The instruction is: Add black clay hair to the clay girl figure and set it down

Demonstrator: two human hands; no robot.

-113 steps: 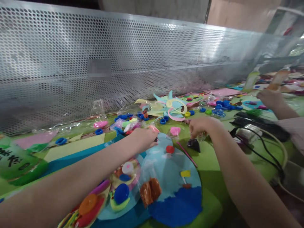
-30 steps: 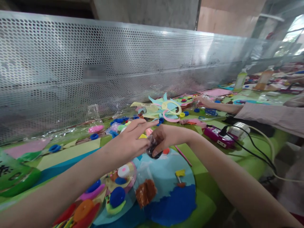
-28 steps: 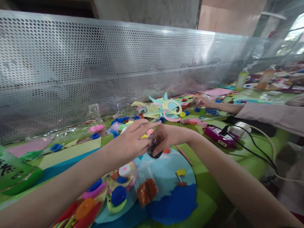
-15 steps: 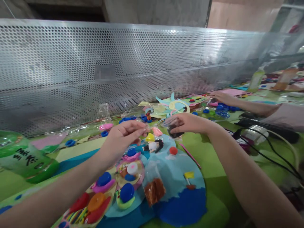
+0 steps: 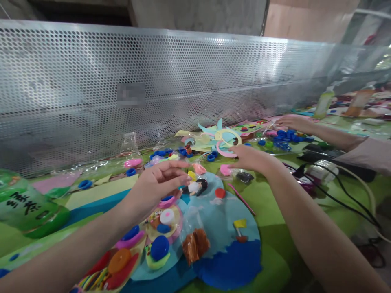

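Note:
My left hand (image 5: 159, 179) hovers over the left side of a round blue paper picture (image 5: 214, 219), fingers stretched and the thumb apart, holding nothing. Under and beside it lie a black-and-white clay figure (image 5: 194, 187) and a salmon-coloured clay piece (image 5: 199, 169). My right hand (image 5: 252, 158) is past the picture's upper right edge, palm down, its fingers loosely apart by a pink clay lump (image 5: 225, 169); whether they touch it is unclear. Just below that hand rests a small bag of black clay (image 5: 244, 176). A bag of brown clay (image 5: 195, 245) lies on the picture.
A green bottle (image 5: 29, 207) leans at the left. Paper strips and rings (image 5: 227, 138) and blue clay pieces (image 5: 159, 154) lie before the perforated metal panel (image 5: 183, 81). Black cables (image 5: 342, 191) run at the right, near another person's hand (image 5: 295, 122).
My right hand has let go of the black clay bag, which now lies on the table, and moved slightly up. My left hand's fingers have spread. The other person's hand moved right.

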